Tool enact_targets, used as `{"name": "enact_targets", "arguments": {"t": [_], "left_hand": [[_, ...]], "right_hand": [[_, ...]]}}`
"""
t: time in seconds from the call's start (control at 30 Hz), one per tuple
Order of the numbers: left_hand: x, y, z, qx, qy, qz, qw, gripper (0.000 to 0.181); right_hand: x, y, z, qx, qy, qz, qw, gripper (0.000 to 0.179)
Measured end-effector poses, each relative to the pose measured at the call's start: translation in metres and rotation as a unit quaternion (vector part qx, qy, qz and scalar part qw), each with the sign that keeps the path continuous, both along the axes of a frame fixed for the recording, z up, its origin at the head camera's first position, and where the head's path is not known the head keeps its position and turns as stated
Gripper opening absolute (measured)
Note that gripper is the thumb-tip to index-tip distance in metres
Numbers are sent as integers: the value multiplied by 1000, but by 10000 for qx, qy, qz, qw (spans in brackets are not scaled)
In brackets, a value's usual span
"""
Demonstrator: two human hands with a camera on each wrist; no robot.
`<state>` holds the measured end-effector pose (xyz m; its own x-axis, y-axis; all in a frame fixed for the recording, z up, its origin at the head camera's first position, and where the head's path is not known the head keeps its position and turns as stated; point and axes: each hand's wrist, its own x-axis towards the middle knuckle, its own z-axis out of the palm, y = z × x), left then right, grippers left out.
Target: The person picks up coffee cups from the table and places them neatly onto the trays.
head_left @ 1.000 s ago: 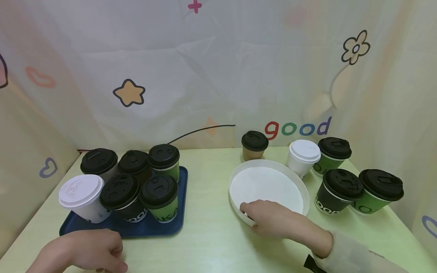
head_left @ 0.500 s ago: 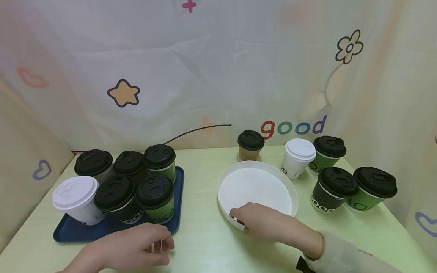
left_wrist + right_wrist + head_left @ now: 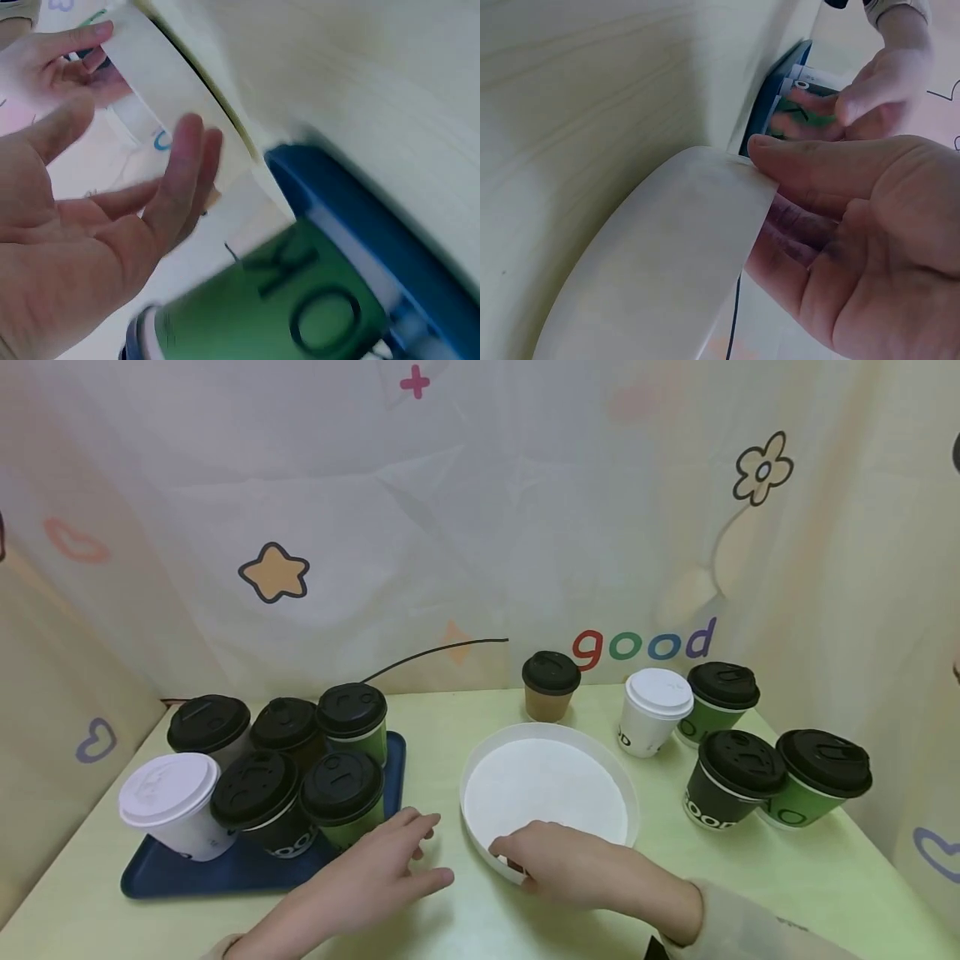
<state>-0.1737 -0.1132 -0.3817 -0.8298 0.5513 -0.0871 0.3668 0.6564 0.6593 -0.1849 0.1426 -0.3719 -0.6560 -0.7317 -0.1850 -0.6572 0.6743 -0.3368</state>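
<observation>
A round white tray (image 3: 551,789) with a low rim lies on the table, right of centre. My right hand (image 3: 562,864) pinches its near rim; in the right wrist view the thumb (image 3: 802,161) lies outside the wall and the fingers inside. My left hand (image 3: 375,877) is in the air between that tray and the blue tray (image 3: 225,872), its fingers spread and holding nothing. Closest to the left hand is a green paper cup (image 3: 262,300) with a black lid, standing on the blue tray's near right corner.
On the blue tray, more lidded cups stand close together, among them a white cup (image 3: 176,806) and a black cup (image 3: 258,802). Behind the round tray is a small brown cup (image 3: 550,689). To its right stand a white cup (image 3: 652,714), a black cup (image 3: 731,781) and green cups (image 3: 813,781).
My left hand has moved right, from in front of the blue tray toward the round tray, and its fingers have spread. The round tray has shifted slightly left with my right hand on its rim.
</observation>
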Motion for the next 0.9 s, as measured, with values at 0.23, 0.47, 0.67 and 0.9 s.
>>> {"name": "enact_targets", "arguments": {"t": [0.23,0.47,0.67,0.9], "left_hand": [[-13,24,-5,211,-133,380,9990,90],[-27,30,-10,294,-79,487,9983,84],[-34,33,-13,668,-38,361,9971,58],[-38,34,-14,717,-127,411,9965,61]], "right_hand": [[2,-3,-2,-35,19,168,9999,34],[8,-1,0,-143,-84,271,9995,35],[9,2,2,-143,-256,363,9989,48],[9,15,6,-352,-783,347,9957,56]]}}
